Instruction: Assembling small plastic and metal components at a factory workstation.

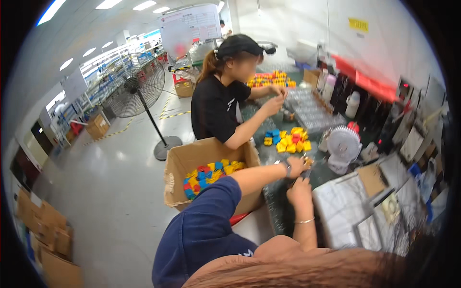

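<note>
My left hand, below a navy sleeve and a dark wristband, reaches across the dark green table. Its fingers are closed around something small with a yellowish tint, too small to make out. Just nearer to me, my right hand, with a thin bracelet at the wrist, is also closed. Something dark shows by its fingertips, but its kind is hidden. A loose heap of small yellow, red and blue plastic pieces lies beyond both hands.
A cardboard box of coloured pieces stands left of the table. A co-worker sits beyond it, both hands raised together. A small white fan, clear trays and a thermos are at the right. A floor fan stands left.
</note>
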The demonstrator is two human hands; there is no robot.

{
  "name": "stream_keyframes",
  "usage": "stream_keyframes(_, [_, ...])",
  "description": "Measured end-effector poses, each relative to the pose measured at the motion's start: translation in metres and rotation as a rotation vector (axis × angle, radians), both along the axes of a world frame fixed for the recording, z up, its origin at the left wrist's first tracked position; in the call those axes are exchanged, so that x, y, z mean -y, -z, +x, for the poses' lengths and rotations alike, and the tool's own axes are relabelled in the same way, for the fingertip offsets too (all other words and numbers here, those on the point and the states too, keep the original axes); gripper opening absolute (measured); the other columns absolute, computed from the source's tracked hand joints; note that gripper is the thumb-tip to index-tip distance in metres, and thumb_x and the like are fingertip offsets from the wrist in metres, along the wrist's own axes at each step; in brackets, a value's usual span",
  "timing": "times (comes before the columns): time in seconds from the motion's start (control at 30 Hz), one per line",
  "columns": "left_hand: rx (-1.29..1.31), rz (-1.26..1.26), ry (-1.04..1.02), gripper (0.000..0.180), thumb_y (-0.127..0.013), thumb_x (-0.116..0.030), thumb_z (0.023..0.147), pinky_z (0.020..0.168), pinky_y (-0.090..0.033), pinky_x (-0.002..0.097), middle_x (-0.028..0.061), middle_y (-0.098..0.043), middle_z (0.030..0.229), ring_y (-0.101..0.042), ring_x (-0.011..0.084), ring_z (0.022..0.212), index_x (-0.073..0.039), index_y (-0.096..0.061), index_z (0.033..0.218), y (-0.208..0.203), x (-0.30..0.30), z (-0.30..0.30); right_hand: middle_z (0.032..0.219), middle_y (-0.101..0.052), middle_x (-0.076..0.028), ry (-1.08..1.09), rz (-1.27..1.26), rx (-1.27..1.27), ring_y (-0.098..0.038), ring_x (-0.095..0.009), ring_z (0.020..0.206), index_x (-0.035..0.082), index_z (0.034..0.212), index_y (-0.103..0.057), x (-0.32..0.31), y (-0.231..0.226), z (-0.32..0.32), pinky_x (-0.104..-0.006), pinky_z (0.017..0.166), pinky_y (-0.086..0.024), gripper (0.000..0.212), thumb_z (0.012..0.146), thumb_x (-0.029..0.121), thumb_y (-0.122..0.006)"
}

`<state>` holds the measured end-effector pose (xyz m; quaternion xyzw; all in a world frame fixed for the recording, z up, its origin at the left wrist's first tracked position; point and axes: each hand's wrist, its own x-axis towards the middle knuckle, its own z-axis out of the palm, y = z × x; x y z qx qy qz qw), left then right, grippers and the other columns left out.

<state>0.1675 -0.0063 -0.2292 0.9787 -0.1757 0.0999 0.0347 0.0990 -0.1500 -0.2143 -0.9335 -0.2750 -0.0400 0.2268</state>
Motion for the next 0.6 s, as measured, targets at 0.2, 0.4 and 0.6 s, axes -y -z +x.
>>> stream_keyframes(0.2, [-0.11, -0.124, 0.09, 0.043, -0.063, -0.021, 0.076, 0.079, -0.05, 0.0439, 0.0213, -0.055, 0.106, -0.06, 0.0376, 0.092, -0.017, -0.06, 0.119, 0.011, -0.015, 0.002, 0.107, -0.052, -0.03, -0.042, -0.039, -0.062, -0.057, -0.046, 0.095, -0.005, 0.106, -0.05, -0.004, -0.003, 0.003, -0.049, 0.085, -0.048, 0.046, 0.075, 0.023, -0.068])
stream_keyframes(0.4, [-0.177, -0.112, 0.079, 0.045, -0.059, -0.024, 0.08, 0.084, -0.048, 0.0424, 0.0178, -0.053, 0.11, -0.058, 0.0358, 0.099, -0.028, -0.057, 0.125, -0.005, -0.008, -0.001, 0.111, -0.05, -0.029, -0.055, -0.056, -0.093, -0.056, -0.045, 0.097, -0.007, 0.113, -0.044, -0.001, -0.015, 0.004, -0.0477, 0.085, -0.049, 0.056, 0.074, 0.022, -0.07])
stream_keyframes(0.6, [-0.078, -0.119, 0.167, 0.038, -0.065, -0.028, 0.077, 0.081, -0.046, 0.0404, 0.0146, -0.05, 0.11, -0.054, 0.0316, 0.102, -0.027, -0.062, 0.116, 0.004, -0.015, 0.008, 0.112, -0.05, -0.029, -0.069, -0.049, -0.084, -0.056, -0.045, 0.099, -0.006, 0.115, -0.043, -0.001, -0.017, 0.001, -0.0477, 0.085, -0.049, 0.059, 0.073, 0.024, -0.072])
